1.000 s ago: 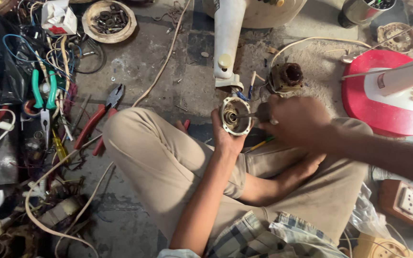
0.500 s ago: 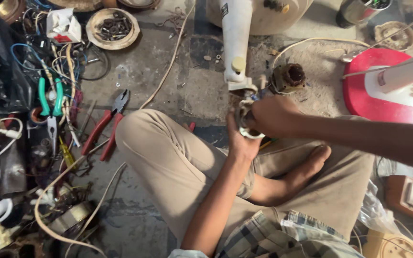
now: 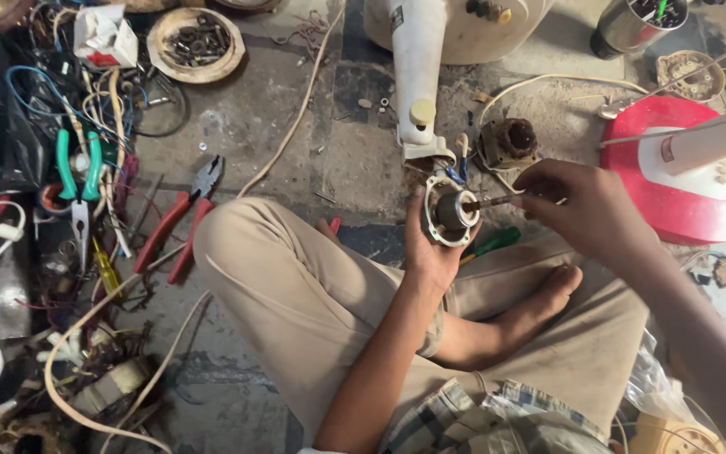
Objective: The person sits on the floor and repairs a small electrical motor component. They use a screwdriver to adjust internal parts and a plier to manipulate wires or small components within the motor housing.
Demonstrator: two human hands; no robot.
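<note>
Seated cross-legged on the floor. The motor housing (image 3: 449, 210), a round metal cup, is gripped by the left hand (image 3: 427, 252), fingers curled around its rim from below, held above the knees. A thin shaft (image 3: 491, 202) is pinched at its outer end by the thumb and fingertips of the right hand (image 3: 586, 210); its other end sits in the rotor inside the housing.

Half a second earlier the right hand was laid over the housing and covered it; now it has been drawn off to the side, and the open face and shaft are exposed. The housing is tilted more toward the right hand.

A green-handled screwdriver (image 3: 491, 243) lies on the lap just beside the housing. Red pliers (image 3: 180, 217) lie on the floor, well apart. A coil block (image 3: 510, 142) sits near the white fan stand (image 3: 418, 76).
</note>
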